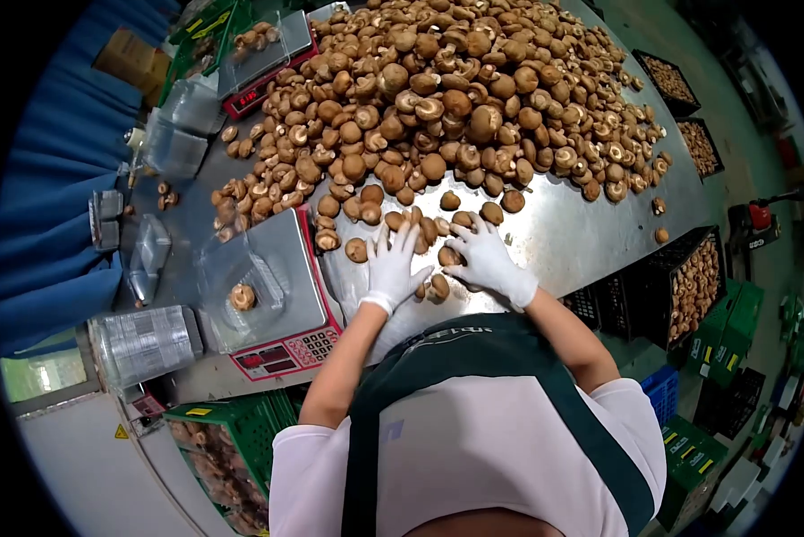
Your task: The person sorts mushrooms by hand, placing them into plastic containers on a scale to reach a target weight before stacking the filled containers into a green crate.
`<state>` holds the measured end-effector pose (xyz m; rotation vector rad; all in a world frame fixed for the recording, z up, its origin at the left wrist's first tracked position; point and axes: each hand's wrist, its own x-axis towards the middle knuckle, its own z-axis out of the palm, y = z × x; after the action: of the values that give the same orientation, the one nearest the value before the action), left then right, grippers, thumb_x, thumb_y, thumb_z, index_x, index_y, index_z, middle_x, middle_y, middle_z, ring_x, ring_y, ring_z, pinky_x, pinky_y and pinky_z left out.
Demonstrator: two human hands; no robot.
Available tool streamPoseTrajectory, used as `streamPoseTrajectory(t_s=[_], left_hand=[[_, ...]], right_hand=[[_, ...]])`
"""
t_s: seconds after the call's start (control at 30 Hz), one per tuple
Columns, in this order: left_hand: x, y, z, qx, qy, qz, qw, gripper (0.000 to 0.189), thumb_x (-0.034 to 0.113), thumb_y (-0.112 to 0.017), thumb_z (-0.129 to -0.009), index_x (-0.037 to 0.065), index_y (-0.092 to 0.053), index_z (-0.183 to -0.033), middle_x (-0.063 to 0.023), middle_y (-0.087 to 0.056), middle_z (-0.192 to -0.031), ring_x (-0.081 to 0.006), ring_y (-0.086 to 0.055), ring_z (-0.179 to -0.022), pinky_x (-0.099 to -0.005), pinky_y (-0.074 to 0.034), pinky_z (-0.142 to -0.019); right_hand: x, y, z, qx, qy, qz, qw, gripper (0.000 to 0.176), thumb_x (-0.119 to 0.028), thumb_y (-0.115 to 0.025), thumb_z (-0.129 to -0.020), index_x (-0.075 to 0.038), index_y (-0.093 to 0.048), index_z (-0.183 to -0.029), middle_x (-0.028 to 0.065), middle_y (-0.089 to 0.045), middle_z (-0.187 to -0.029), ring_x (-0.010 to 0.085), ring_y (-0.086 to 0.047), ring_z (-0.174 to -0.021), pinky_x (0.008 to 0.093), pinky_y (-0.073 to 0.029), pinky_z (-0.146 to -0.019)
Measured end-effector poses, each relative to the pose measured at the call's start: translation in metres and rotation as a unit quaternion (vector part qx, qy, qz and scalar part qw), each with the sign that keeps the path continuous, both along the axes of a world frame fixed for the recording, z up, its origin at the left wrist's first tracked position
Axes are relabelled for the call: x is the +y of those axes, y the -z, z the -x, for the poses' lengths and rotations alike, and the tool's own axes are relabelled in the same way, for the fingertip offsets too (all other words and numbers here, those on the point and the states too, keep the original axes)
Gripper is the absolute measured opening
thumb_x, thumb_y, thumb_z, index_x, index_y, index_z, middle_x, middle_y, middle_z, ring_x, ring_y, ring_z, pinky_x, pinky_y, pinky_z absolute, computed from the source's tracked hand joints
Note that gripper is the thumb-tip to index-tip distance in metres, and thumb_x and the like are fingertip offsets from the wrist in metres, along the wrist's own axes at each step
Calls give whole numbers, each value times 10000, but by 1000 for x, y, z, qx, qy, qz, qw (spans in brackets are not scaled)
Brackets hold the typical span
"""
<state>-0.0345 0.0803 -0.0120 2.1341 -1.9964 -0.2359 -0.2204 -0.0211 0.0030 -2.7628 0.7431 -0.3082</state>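
My left hand (pixel 392 267), in a white glove, lies on the metal table with its fingers stretched toward several loose shiitake mushrooms. One mushroom (pixel 355 251) sits just left of it. My right hand (pixel 489 262), gloved too, has its fingers apart and touches or nearly touches a mushroom (pixel 448 257) by its fingertips. Between the two hands, close to my apron, lies another mushroom (pixel 438 286). On the red-framed scale (pixel 299 259) to the left, a clear plastic tray (pixel 272 286) holds a single mushroom (pixel 242 297).
A large heap of shiitake (pixel 473 89) covers the far part of the table (pixel 590 233). Stacked clear trays (pixel 149 345) stand at the left, near a second scale (pixel 268 63). Black crates of mushrooms (pixel 695 286) line the right side; a green crate (pixel 241 447) stands below left.
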Motion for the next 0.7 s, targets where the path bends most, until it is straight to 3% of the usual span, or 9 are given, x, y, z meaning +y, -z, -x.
streamPoseTrajectory(t_s=[0.13, 0.2, 0.23, 0.27, 0.33, 0.4, 0.5, 0.6, 0.7], left_hand=[[31, -2, 6, 0, -2, -7, 1000, 615, 434, -636, -736, 91, -494, -1227, -129, -439, -1322, -395, -300, -1270, -584, -166, -1040], [35, -1, 0, 31, -3, 29, 999, 498, 395, -620, -771, 72, -553, -1145, -139, -491, -1245, -377, -341, -1244, -568, -179, -1037], [30, 0, -4, 42, -13, 75, 996, 397, 376, -621, -787, 70, -588, -1036, -129, -525, -1188, -357, -390, -1208, -532, -213, -1031], [20, 2, -10, 52, -23, 122, 991, 316, 358, -623, -802, 68, -623, -928, -118, -558, -1130, -337, -439, -1172, -495, -247, -1024], [-8, -4, -25, 95, -22, 157, 983, 346, 336, -643, -766, 112, -600, -1025, -99, -549, -1151, -325, -414, -1193, -524, -253, -999], [-48, -11, -32, 94, -43, 197, 975, 437, 369, -651, -752, 120, -575, -1103, -122, -500, -1226, -329, -386, -1221, -521, -254, -1008], [-99, -24, -30, 17, -38, 82, 996, 755, 438, -673, -706, 169, -380, -1347, -137, -308, -1415, -339, -268, -1311, -527, -225, -1045], [-111, 0, -32, -19, -2, -39, 999, 879, 446, -687, -687, 115, -287, -1396, -102, -261, -1458, -321, -250, -1322, -531, -213, -1052], [-94, 12, -33, -51, 12, -34, 998, 838, 464, -643, -714, 78, -313, -1381, -93, -286, -1447, -294, -336, -1261, -478, -238, -1048]], right_hand=[[3, -8, 29, -43, 31, -120, 991, 401, -372, -659, -724, -100, -626, -1017, 99, -593, -1048, 314, -522, -1044, 422, -444, -851], [-8, -19, 37, -66, 94, -264, 958, 315, -294, -653, -756, -103, -621, -1004, 109, -606, -936, 290, -581, -900, 371, -478, -784], [-16, -15, 37, -163, 103, -220, 956, 264, -238, -636, -781, -109, -617, -1011, 116, -604, -851, 304, -586, -839, 368, -487, -748], [-28, -16, 37, -137, 154, -178, 962, 269, -238, -630, -785, -104, -616, -1018, 124, -611, -881, 306, -586, -858, 369, -487, -765], [-59, -14, 27, -205, 177, -119, 955, 304, -242, -625, -788, -101, -608, -1057, 136, -611, -990, 306, -577, -923, 356, -477, -804], [-88, -10, 10, -141, 242, 1, 960, 422, -294, -647, -762, -99, -576, -1130, 138, -566, -1153, 308, -526, -1053, 385, -453, -862], [-113, 6, -19, 42, 240, 42, 969, 656, -407, -703, -666, -128, -511, -1227, 172, -406, -1336, 357, -340, -1254, 523, -358, -950], [-99, 9, -33, 59, 210, 81, 972, 680, -412, -716, -646, -136, -489, -1225, 178, -417, -1295, 395, -329, -1247, 535, -340, -959], [-82, -1, -19, 29, 134, -24, 990, 605, -411, -693, -683, -145, -514, -1196, 183, -436, -1280, 358, -446, -1142, 514, -372, -938]])
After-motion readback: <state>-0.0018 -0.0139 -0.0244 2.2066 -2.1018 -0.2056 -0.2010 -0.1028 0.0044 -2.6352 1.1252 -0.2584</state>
